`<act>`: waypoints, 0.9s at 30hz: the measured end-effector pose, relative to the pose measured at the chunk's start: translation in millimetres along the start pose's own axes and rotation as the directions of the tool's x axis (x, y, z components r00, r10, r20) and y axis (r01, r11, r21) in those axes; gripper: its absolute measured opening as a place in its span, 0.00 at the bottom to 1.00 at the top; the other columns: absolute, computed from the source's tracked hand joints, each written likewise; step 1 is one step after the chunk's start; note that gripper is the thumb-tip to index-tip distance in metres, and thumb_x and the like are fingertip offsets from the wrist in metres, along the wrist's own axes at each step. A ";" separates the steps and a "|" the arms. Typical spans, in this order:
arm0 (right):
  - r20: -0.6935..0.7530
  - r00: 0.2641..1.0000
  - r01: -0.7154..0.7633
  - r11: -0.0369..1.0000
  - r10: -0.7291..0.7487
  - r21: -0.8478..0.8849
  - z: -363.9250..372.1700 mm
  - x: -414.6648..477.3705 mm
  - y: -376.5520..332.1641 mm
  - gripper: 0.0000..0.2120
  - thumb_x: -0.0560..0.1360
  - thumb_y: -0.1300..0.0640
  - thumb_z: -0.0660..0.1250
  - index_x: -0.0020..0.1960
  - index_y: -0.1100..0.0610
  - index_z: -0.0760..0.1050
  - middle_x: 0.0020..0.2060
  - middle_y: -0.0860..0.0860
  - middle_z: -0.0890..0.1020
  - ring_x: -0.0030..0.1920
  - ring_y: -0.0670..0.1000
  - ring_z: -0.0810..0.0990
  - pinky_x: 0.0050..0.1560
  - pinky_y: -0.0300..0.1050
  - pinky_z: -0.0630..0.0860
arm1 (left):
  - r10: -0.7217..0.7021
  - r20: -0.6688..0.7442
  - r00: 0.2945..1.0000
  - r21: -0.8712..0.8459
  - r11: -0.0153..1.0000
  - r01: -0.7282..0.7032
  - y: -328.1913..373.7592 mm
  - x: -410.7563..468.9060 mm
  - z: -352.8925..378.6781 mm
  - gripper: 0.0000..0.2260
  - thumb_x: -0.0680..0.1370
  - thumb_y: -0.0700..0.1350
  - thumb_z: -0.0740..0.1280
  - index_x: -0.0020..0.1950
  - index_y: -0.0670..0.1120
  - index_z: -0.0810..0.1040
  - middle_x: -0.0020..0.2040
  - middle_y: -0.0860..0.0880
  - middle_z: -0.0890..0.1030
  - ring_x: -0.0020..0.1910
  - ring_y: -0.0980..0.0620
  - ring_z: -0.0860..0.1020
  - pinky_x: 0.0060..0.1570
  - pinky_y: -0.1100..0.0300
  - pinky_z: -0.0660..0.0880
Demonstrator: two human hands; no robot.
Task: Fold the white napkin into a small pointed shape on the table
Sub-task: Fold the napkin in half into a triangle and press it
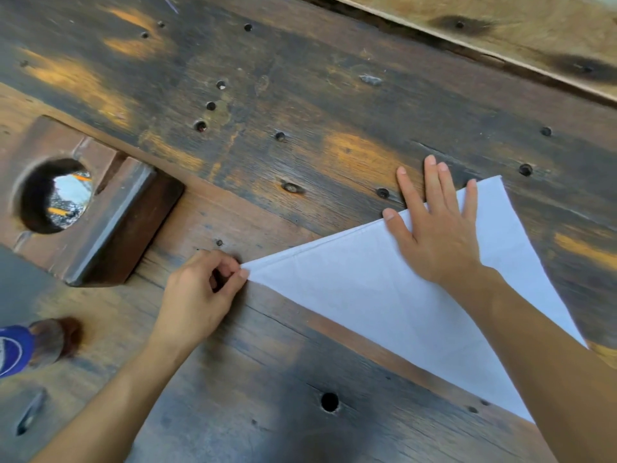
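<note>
napkin (384,295): white, flat on my table (300,95), folded into a big triangle. It fills the 4 o'clock part of my view, one point out at 9 o'clock of the cloth, one up at 1 o'clock, one running down under my right arm

left hand (200,295): pretty much dead centre of the view, fingers pinched together on the napkin's 9 o'clock point, thumb and fingertips right on the tip

right hand (434,228): at 2 o'clock from my left one, laid palm down with fingers spread apart, pressing on the napkin's upper edge. Fingertips hang over the edge onto bare wood, not gripping anything

table: dark, worn planks with a bunch of small holes and orange patches, kinda beat up

block (100,202): wooden chunk at 9 o'clock of the view with a big round hole (55,195) through it, well apart from the napkin

blue thing (13,349): at 8 o'clock, cut off by the edge, can't tell what it is

focus: a bit blurry overall, so the fine creases in the cloth are hard to read
</note>
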State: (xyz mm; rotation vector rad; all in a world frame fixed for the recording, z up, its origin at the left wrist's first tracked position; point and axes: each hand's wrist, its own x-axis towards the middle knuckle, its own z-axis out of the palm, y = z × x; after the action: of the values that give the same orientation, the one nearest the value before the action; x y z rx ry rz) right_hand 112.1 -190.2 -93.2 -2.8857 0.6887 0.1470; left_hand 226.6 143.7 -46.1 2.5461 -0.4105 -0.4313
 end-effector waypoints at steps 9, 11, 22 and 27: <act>-0.008 0.998 0.056 0.998 -0.056 0.031 -4.3 1.3 14.3 0.29 0.83 0.41 0.42 0.82 0.47 0.50 0.82 0.55 0.48 0.81 0.54 0.46 0.77 0.62 0.44 | 0.608 0.180 0.773 0.248 0.732 -0.634 153.1 -4.9 124.2 0.25 0.84 0.49 0.53 0.79 0.40 0.63 0.79 0.43 0.66 0.79 0.43 0.62 0.77 0.42 0.60; -0.037 0.995 0.088 0.996 -0.088 -0.008 -4.8 4.9 29.7 0.29 0.82 0.44 0.46 0.82 0.49 0.53 0.82 0.56 0.51 0.81 0.56 0.49 0.77 0.62 0.46 | 0.602 0.223 0.767 0.296 0.707 -0.642 166.7 10.1 146.9 0.27 0.85 0.53 0.49 0.81 0.41 0.57 0.82 0.44 0.58 0.82 0.46 0.54 0.78 0.40 0.55; -0.111 0.992 0.062 0.998 -0.064 -0.026 4.6 11.8 36.7 0.26 0.83 0.45 0.45 0.81 0.46 0.56 0.81 0.56 0.55 0.81 0.58 0.52 0.77 0.68 0.45 | 0.628 0.353 0.694 0.394 0.572 -0.719 66.2 29.3 93.8 0.30 0.83 0.61 0.55 0.82 0.50 0.56 0.83 0.47 0.55 0.82 0.46 0.52 0.78 0.41 0.54; -0.117 0.992 0.054 0.998 -0.055 -0.016 1.2 10.5 41.2 0.26 0.84 0.45 0.44 0.81 0.47 0.55 0.81 0.57 0.54 0.80 0.58 0.52 0.77 0.69 0.44 | 0.570 0.394 0.721 0.446 0.567 -0.692 10.5 30.4 48.0 0.29 0.84 0.60 0.51 0.83 0.51 0.53 0.84 0.46 0.52 0.83 0.46 0.48 0.79 0.42 0.50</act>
State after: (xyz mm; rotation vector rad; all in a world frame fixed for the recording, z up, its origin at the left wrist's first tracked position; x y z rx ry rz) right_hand 102.6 -230.9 -101.7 -2.9406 0.6295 -0.0258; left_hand 233.8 102.7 -86.2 2.6296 -1.7194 -0.3121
